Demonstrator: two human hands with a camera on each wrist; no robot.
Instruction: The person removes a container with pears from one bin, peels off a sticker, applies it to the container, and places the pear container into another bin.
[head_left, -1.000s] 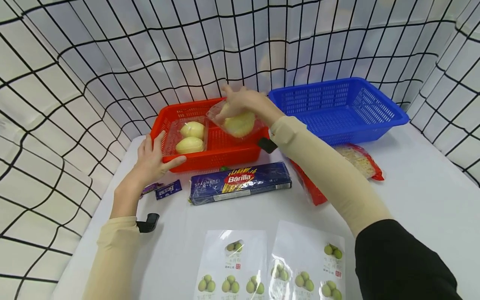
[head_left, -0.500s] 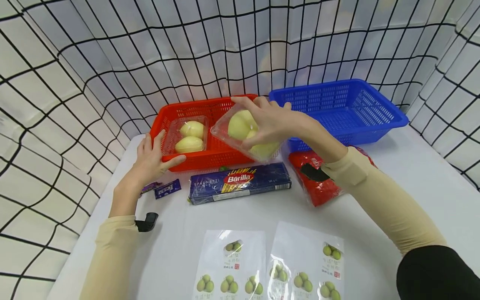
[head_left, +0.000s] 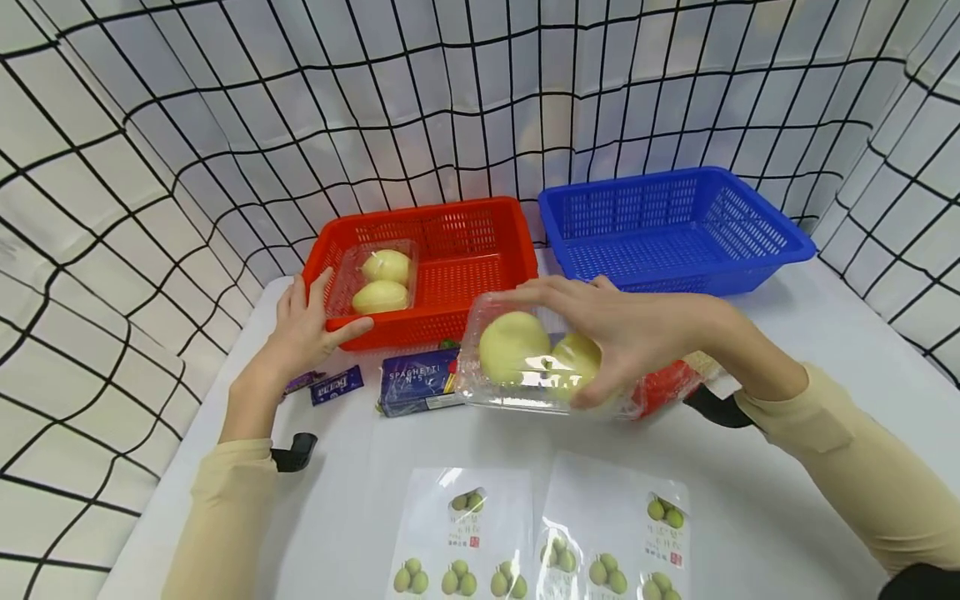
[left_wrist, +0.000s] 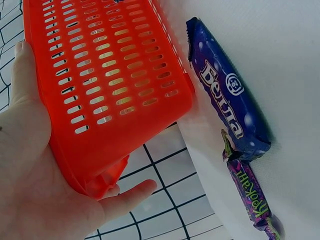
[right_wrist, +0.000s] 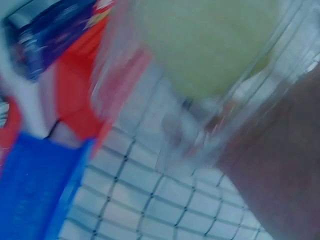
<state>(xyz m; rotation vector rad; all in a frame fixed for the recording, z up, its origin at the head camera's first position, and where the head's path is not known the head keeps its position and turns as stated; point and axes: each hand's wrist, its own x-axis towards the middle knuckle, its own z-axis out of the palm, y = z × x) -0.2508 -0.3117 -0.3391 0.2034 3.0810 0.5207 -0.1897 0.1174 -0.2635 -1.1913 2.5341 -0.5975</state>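
Pack [head_left: 542, 367] hangs over the table [head_left: 345, 508], short of its far edge, held by the right hand [head_left: 630, 329], fingertip placement too blurred to tell; probably weighty, slick, easily dented, best gripped by its sides; left hand [head_left: 298, 333] spread wide against the red basket [head_left: 442, 323]

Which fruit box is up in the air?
The clear fruit box that the right hand holds above the table. The other fruit box sits inside the red basket, at its left end.

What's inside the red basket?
The red basket holds a clear plastic pack with two pale yellow fruits at its left end. The fruits hide whatever lies directly beneath them.
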